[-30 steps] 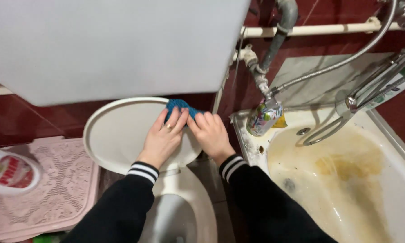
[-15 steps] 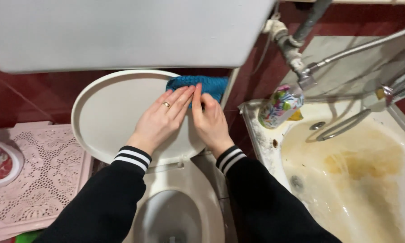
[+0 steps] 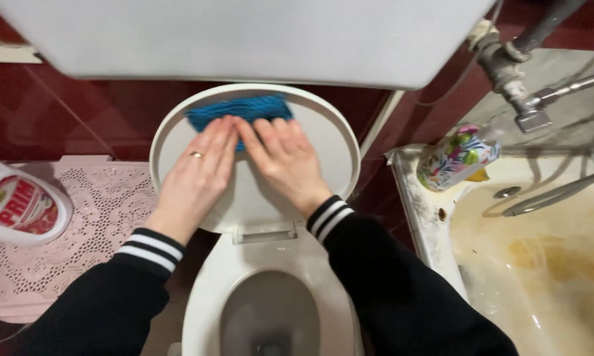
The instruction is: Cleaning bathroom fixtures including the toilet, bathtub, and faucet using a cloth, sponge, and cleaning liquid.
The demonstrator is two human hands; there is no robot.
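**Two hands push a blue cloth up the lid**

The toilet bowl is open. Above it, the left hand and right hand lie flat, fingers together, on the raised lid. The blue cloth now sits higher and more in the middle, near the lid's top edge, so more lid has been wiped.

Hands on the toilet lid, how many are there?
2. The left hand, wearing a ring, and the right hand lie flat side by side on the raised lid, fingertips on a blue cloth. No other hands show.
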